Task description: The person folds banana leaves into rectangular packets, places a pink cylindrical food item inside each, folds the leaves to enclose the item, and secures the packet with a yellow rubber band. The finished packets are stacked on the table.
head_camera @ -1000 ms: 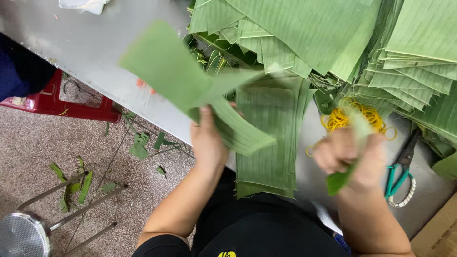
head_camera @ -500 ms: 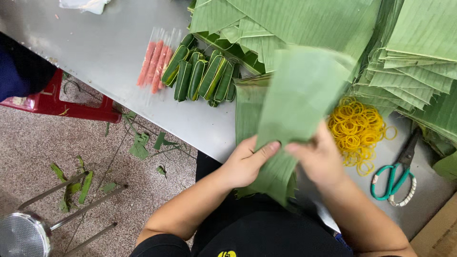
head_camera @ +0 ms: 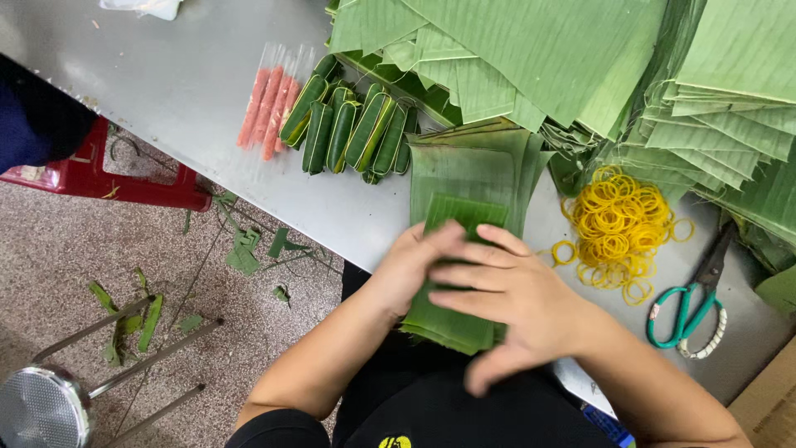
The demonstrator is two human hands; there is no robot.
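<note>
Head view, looking down: both my hands lie flat on a banana-leaf strip (head_camera: 454,249) at the lower centre of the frame, atop a stack of cut leaves (head_camera: 485,162) on the grey worktop (head_camera: 166,75). Its long axis runs from the near edge by my body toward the upper part of the frame, tilted slightly right. My left hand (head_camera: 410,270) presses the strip's left side, its grip loose with fingers laid on the leaf; my right hand (head_camera: 518,290) covers the middle, fingers spread and pointing left, pinching nothing. Wrapped green rolls (head_camera: 352,129) sit in a row at upper centre, beside pink sausages in clear plastic (head_camera: 267,104). Yellow rubber bands (head_camera: 618,224) lie in a loose heap to the right, with green-handled scissors (head_camera: 692,294) just beyond. Larger leaf sheets (head_camera: 572,50) fill the upper right.
</note>
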